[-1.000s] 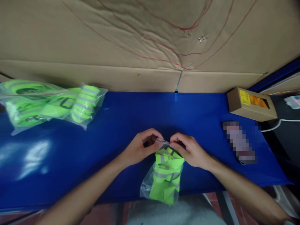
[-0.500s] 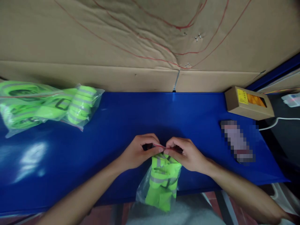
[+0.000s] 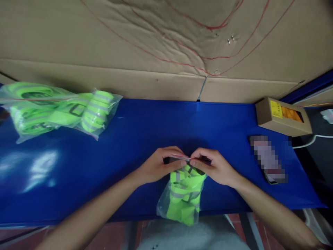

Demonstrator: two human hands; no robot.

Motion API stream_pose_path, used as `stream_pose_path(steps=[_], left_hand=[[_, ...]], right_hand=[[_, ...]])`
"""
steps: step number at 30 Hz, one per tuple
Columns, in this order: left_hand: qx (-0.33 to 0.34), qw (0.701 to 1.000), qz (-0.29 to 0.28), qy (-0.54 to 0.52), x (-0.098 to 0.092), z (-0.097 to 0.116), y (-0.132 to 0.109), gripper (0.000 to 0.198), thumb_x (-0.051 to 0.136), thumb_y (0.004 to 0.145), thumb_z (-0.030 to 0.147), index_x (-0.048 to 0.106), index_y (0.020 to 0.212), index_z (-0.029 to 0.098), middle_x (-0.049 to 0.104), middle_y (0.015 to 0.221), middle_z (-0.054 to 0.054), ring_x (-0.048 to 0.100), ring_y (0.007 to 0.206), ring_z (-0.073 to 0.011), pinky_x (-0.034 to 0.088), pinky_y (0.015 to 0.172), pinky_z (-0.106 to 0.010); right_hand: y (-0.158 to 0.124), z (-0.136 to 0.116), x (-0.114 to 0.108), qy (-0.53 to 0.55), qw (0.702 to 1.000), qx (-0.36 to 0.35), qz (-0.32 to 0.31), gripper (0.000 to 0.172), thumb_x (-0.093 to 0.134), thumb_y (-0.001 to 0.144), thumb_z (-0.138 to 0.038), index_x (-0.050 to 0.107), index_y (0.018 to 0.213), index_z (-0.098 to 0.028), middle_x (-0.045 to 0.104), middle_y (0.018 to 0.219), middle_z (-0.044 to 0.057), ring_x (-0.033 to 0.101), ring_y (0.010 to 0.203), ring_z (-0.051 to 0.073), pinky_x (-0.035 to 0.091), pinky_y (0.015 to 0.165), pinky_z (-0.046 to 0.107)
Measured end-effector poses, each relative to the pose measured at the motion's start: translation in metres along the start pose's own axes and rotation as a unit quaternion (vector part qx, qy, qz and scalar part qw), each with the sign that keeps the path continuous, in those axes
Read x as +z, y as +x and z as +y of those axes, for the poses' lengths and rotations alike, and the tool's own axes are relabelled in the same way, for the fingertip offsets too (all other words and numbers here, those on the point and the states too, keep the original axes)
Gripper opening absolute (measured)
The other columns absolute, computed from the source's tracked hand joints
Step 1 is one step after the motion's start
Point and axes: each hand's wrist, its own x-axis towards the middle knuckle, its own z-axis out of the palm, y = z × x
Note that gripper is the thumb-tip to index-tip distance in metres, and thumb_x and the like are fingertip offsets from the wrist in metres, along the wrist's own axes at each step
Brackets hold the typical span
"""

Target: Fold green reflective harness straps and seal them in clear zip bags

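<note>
A clear zip bag [image 3: 163, 205] with a red-edged seal hangs from both hands at the table's front edge. Inside it is a folded neon-green strap [image 3: 185, 194] with grey reflective stripes. My left hand [image 3: 162, 163] pinches the bag's top edge between thumb and fingers. Close beside it, thumbs nearly touching, my right hand [image 3: 214, 165] pinches the same edge. The seal line shows between the hands; whether it is closed there I cannot tell.
More bagged neon-green straps [image 3: 65, 111] lie at the back left of the blue table [image 3: 140, 128]. A cardboard box [image 3: 283, 116] with a yellow label stands at the back right, a blurred-out phone [image 3: 269, 159] in front of it. Brown cardboard [image 3: 104, 69] covers the wall behind.
The camera view has shifted slightly, so everything sits a little further right. Both hands keep their pinch on the bag's top edge, and the bag's lower end appears slightly higher.
</note>
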Motion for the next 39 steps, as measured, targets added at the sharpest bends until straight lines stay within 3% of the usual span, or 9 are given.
stream_pose_path(steps=[3,6,10,17,22,29,33,37,39], left_hand=[[0.021,0.999,0.039,0.02,-0.003,0.0,0.001,0.023,0.068,0.095,0.037,0.082,0.094,0.019,0.073,0.093,-0.007,0.066,0.08,-0.0143,0.052,0.068,-0.023],[0.013,0.997,0.073,0.008,-0.01,0.002,0.002,0.025,0.069,0.094,0.04,0.082,0.09,0.018,0.074,0.093,-0.007,0.067,0.079,-0.015,0.052,0.068,-0.024],[-0.019,0.998,0.066,-0.011,-0.017,0.004,0.002,0.031,0.067,0.095,0.044,0.082,0.095,0.018,0.076,0.1,-0.008,0.069,0.084,-0.0167,0.054,0.072,-0.025],[0.027,0.996,0.055,0.072,-0.021,-0.002,0.002,0.036,0.052,0.103,0.041,0.08,0.105,0.018,0.076,0.106,-0.007,0.07,0.094,-0.0181,0.054,0.082,-0.027],[0.03,0.994,0.074,0.079,-0.02,-0.001,0.002,0.036,0.052,0.103,0.041,0.08,0.104,0.019,0.077,0.105,-0.007,0.071,0.095,-0.018,0.054,0.084,-0.026],[-0.065,0.996,0.059,-0.033,-0.023,-0.002,0.004,0.046,0.064,0.095,0.052,0.073,0.128,0.021,0.077,0.119,-0.009,0.072,0.111,-0.0258,0.056,0.096,-0.036],[-0.087,0.99,0.033,-0.103,-0.021,0.001,0.004,0.051,0.073,0.089,0.054,0.071,0.128,0.021,0.075,0.124,-0.011,0.069,0.119,-0.0282,0.055,0.099,-0.039],[-0.067,0.98,-0.053,-0.179,-0.016,0.001,-0.001,0.079,0.085,0.077,0.05,0.054,0.146,0.027,0.062,0.145,-0.012,0.059,0.136,-0.029,0.051,0.109,-0.04],[-0.069,0.983,-0.055,-0.16,-0.014,0.001,-0.002,0.091,0.09,0.073,0.041,0.045,0.15,0.029,0.058,0.149,-0.012,0.058,0.137,-0.0283,0.051,0.109,-0.039]], right_hand=[[0.002,0.004,-0.004,0.014,1.0,0.005,-0.001,0.023,0.066,0.096,-0.041,0.07,0.097,-0.019,0.071,0.087,0.001,0.063,0.076,0.013,0.049,0.068,0.024],[0.003,0.006,-0.01,0.011,0.999,0.016,0.051,0.028,0.067,0.095,-0.045,0.07,0.09,-0.018,0.07,0.082,0.002,0.062,0.072,0.013,0.048,0.065,0.025],[0.001,0.004,-0.012,-0.004,0.996,0.003,0.091,0.03,0.068,0.094,-0.046,0.068,0.083,-0.018,0.067,0.075,0.001,0.06,0.068,0.012,0.045,0.061,0.024],[0.0,0.004,-0.033,-0.003,1.0,0.022,0.019,0.034,0.065,0.095,-0.052,0.072,0.098,-0.019,0.066,0.077,0.001,0.056,0.064,0.011,0.046,0.058,0.023],[-0.002,0.006,-0.034,-0.055,0.997,-0.002,0.054,0.029,0.062,0.098,-0.046,0.071,0.093,-0.019,0.069,0.077,0.002,0.06,0.068,0.013,0.045,0.059,0.024],[-0.003,0.007,-0.027,-0.034,0.994,-0.016,0.105,0.025,0.067,0.096,-0.044,0.074,0.098,-0.021,0.074,0.084,0.002,0.066,0.074,0.015,0.051,0.067,0.026],[-0.003,0.005,-0.028,0.01,0.984,-0.031,0.178,0.023,0.068,0.096,-0.043,0.076,0.097,-0.022,0.07,0.077,0.001,0.062,0.066,0.013,0.051,0.063,0.025],[-0.001,0.009,-0.025,0.109,0.968,-0.024,0.225,0.024,0.068,0.096,-0.044,0.076,0.099,-0.022,0.068,0.074,0.001,0.063,0.067,0.014,0.056,0.068,0.028],[0.001,0.011,-0.024,0.172,0.958,-0.007,0.228,0.025,0.069,0.095,-0.046,0.075,0.101,-0.022,0.069,0.077,0.001,0.065,0.069,0.015,0.059,0.071,0.03]])
